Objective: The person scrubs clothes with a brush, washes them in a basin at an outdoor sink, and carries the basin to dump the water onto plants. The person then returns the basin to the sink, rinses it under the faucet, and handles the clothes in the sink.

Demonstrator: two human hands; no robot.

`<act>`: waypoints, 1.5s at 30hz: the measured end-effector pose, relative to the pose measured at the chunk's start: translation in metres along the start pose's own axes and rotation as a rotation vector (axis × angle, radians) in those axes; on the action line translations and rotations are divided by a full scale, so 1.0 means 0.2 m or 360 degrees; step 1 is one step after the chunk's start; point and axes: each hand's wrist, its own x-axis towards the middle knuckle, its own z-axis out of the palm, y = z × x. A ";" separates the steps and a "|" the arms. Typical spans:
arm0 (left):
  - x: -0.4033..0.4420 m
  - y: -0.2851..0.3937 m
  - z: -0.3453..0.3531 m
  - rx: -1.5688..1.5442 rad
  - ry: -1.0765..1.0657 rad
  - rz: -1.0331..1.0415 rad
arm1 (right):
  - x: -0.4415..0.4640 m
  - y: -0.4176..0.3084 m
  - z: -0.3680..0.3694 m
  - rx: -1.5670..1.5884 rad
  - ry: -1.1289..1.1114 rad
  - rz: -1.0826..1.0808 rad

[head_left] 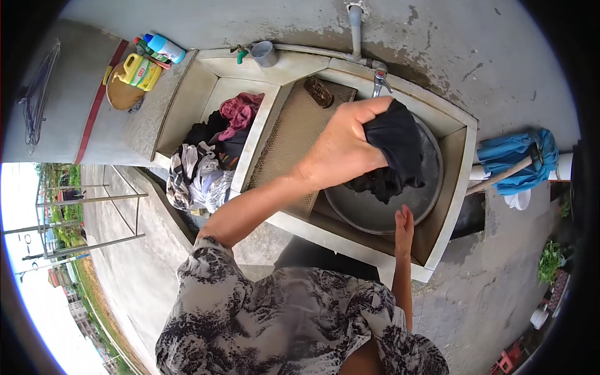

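Observation:
My left hand (344,147) is closed on a bunched black cloth garment (400,140), lifted above a round metal basin (353,219). The lower part of the garment hangs down over the basin, which seems to hold water. Near the basin's front edge is my right hand (404,230), its fingers stretched out and holding nothing that I can see. The basin stands in the right compartment of a tiled sink (459,181). Left of it slopes a ridged washboard surface (290,134) with a dark scrubbing brush (319,92) on top.
Behind the basin is a metal tap (380,80). A clothes pile (215,150) fills the left compartment and spills over its front. A green tap (241,56) and grey cup (264,54) sit at the back. Detergent bottles (142,72) stand left; a blue cloth (519,159) hangs right.

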 end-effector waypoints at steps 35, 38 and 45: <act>-1.43 -1.68 -2.90 0.1283 0.0793 -0.2303 | 0.14 0.20 -0.18 -0.0205 0.0674 0.0752; -1.14 -1.14 -2.31 0.1848 0.1378 -0.1969 | 0.18 0.26 -0.26 -0.0085 0.0521 0.0820; -0.72 -0.82 -1.30 0.2694 0.1074 -0.0182 | 0.29 0.27 -0.41 0.0379 -0.0031 0.0976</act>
